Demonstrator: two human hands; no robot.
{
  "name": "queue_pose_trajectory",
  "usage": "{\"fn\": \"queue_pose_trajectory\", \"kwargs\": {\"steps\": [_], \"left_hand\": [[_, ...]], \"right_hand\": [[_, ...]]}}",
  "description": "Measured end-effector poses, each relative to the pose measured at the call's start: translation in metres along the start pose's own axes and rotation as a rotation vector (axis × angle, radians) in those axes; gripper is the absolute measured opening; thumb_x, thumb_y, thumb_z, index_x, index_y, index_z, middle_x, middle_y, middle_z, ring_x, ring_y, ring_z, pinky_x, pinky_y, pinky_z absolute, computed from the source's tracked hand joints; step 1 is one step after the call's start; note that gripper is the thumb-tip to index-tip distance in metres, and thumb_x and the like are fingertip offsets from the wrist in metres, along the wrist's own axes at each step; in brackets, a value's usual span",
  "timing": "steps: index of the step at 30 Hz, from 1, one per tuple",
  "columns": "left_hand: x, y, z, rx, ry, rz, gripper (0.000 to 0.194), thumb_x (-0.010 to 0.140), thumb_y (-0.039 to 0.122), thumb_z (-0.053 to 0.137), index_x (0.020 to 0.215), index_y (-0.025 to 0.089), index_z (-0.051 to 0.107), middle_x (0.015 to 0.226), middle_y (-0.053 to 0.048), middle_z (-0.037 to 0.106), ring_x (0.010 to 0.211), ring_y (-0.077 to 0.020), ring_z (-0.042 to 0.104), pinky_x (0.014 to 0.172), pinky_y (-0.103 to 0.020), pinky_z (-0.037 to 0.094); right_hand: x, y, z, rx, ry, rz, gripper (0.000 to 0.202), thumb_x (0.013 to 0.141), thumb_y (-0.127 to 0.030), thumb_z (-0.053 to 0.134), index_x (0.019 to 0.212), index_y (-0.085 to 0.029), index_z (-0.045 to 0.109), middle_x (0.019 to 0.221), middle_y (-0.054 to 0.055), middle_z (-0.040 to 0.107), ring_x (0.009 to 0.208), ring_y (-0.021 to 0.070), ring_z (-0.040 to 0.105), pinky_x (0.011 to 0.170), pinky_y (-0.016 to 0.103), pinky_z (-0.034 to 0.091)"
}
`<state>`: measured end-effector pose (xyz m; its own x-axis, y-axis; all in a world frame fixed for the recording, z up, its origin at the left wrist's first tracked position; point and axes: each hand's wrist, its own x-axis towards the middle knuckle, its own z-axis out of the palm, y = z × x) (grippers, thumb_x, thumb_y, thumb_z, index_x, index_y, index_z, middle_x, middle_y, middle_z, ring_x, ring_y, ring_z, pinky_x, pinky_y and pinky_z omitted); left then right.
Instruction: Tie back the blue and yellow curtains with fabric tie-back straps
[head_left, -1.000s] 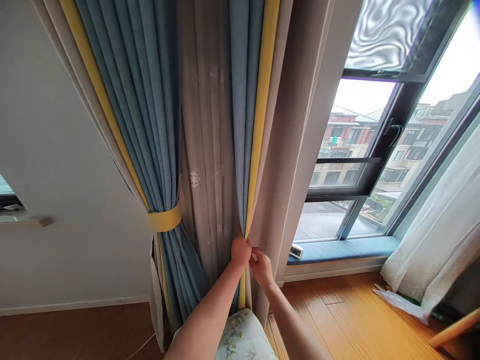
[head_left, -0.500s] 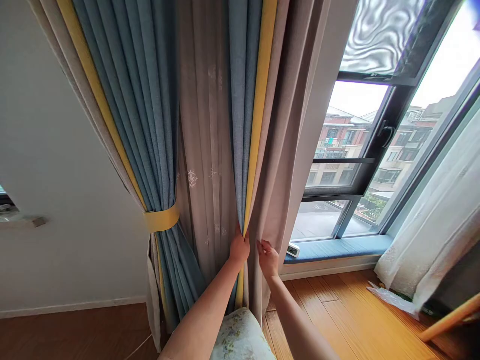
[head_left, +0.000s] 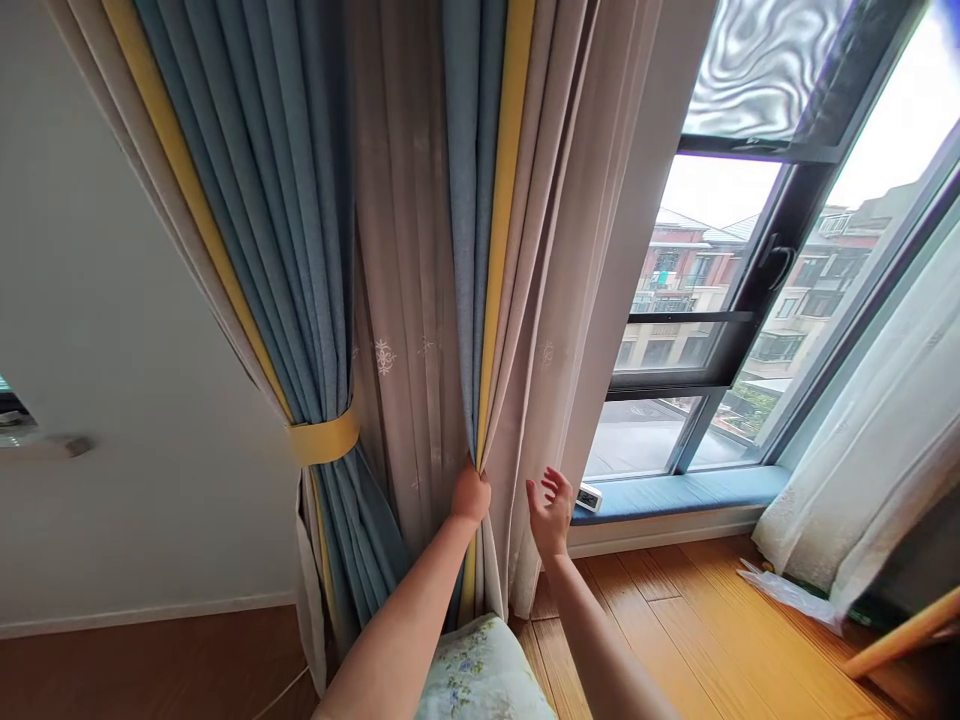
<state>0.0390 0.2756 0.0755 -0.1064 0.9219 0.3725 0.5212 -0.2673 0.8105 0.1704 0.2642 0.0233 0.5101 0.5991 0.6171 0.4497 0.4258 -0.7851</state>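
My left hand (head_left: 471, 495) is closed round the gathered right-hand curtain (head_left: 474, 200), which has blue folds, a yellow stripe and a beige edge. To its right, my right hand (head_left: 550, 512) is open with the fingers spread, holding nothing, in front of the pale sheer curtain (head_left: 570, 300). More sheer cloth (head_left: 405, 250) with white embroidery hangs between the two curtain bunches. On the left, another blue curtain (head_left: 255, 220) with a yellow edge is cinched by a yellow tieback (head_left: 325, 438).
A flowered cushion (head_left: 484, 670) is below my forearms. Right of the curtains is a window (head_left: 682, 350) above a blue sill pad (head_left: 682, 494) with a small white digital device (head_left: 589, 498). A white curtain (head_left: 862, 430) and a wooden leg (head_left: 904, 632) stand at far right.
My right hand has let go of the curtain edge, opened and moved slightly right. The beige fabric is now gathered toward my left hand, showing more of the sheer curtain behind.
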Motion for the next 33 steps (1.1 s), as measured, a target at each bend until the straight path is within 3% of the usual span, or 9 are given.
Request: {"fn": "queue_pose_trajectory", "kwargs": {"steps": [7,12,16,19,21,23,26,29,33], "left_hand": [[-0.007,0.004,0.007,0.008,0.046,0.016,0.033,0.083,0.017,0.036,0.111,0.016,0.053,0.109,-0.012,0.059,0.107,-0.0183,0.051,0.088,-0.025,0.039],[-0.015,-0.002,0.0,-0.035,0.1,0.115,0.032,0.082,0.025,0.04,0.111,0.018,0.053,0.102,-0.007,0.063,0.111,-0.0165,0.048,0.095,-0.026,0.035],[-0.013,-0.012,-0.02,0.045,0.146,-0.058,0.034,0.074,0.038,0.052,0.099,0.016,0.059,0.099,-0.01,0.064,0.101,-0.0223,0.055,0.083,-0.028,0.043],[-0.007,-0.019,-0.037,0.121,0.169,-0.237,0.035,0.078,0.04,0.045,0.087,0.012,0.063,0.087,-0.016,0.065,0.088,-0.0264,0.061,0.068,-0.029,0.047],[-0.005,-0.021,-0.046,0.142,0.17,-0.257,0.036,0.08,0.039,0.042,0.087,0.01,0.063,0.085,-0.017,0.066,0.085,-0.0274,0.061,0.064,-0.029,0.046],[-0.006,-0.022,-0.052,0.152,0.17,-0.245,0.035,0.08,0.037,0.043,0.089,0.01,0.062,0.085,-0.017,0.066,0.084,-0.0271,0.062,0.064,-0.029,0.046],[-0.012,-0.02,-0.054,0.167,0.162,-0.241,0.033,0.078,0.036,0.045,0.089,0.01,0.062,0.083,-0.016,0.066,0.083,-0.0263,0.062,0.063,-0.028,0.046],[-0.02,-0.017,-0.051,0.197,0.151,-0.231,0.03,0.078,0.035,0.045,0.086,0.012,0.063,0.082,-0.016,0.067,0.083,-0.026,0.063,0.061,-0.027,0.045],[-0.029,-0.015,-0.041,0.181,0.192,-0.166,0.027,0.077,0.035,0.047,0.085,0.015,0.064,0.084,-0.014,0.067,0.088,-0.0248,0.061,0.064,-0.025,0.045]], "right_hand": [[0.003,-0.001,0.038,0.127,-0.459,-0.072,0.039,0.076,-0.035,0.04,0.11,-0.022,0.054,0.108,0.007,0.056,0.1,0.0211,0.051,0.087,0.036,0.04],[-0.027,-0.016,0.056,0.403,-0.592,0.009,0.041,0.078,-0.036,0.038,0.112,-0.021,0.054,0.109,0.005,0.058,0.101,0.0209,0.051,0.088,0.035,0.04],[-0.043,-0.031,0.053,0.397,-0.716,-0.005,0.036,0.075,-0.03,0.037,0.1,-0.019,0.061,0.094,0.005,0.064,0.09,0.0214,0.056,0.081,0.034,0.044],[-0.045,-0.038,0.052,0.351,-0.815,-0.095,0.034,0.072,-0.022,0.036,0.093,-0.02,0.063,0.09,0.003,0.064,0.088,0.0202,0.056,0.081,0.033,0.043],[-0.039,-0.038,0.056,0.315,-0.758,-0.1,0.033,0.071,-0.021,0.036,0.089,-0.02,0.063,0.085,0.004,0.064,0.084,0.0189,0.057,0.08,0.032,0.043],[-0.026,-0.036,0.063,0.28,-0.578,-0.047,0.03,0.071,-0.023,0.037,0.088,-0.018,0.061,0.084,0.005,0.063,0.08,0.0182,0.057,0.076,0.031,0.044],[0.003,-0.033,0.076,0.283,-0.377,0.044,0.039,0.066,-0.025,0.044,0.102,-0.017,0.053,0.102,0.008,0.058,0.091,0.0193,0.053,0.076,0.032,0.043],[0.024,-0.031,0.086,0.319,-0.432,0.1,0.049,0.06,-0.024,0.047,0.108,-0.019,0.049,0.108,0.006,0.056,0.095,0.0192,0.051,0.075,0.03,0.043],[0.023,-0.028,0.084,0.311,-0.504,0.104,0.028,0.061,-0.026,0.045,0.085,-0.018,0.055,0.079,0.002,0.06,0.075,0.0175,0.053,0.065,0.028,0.044]]}}
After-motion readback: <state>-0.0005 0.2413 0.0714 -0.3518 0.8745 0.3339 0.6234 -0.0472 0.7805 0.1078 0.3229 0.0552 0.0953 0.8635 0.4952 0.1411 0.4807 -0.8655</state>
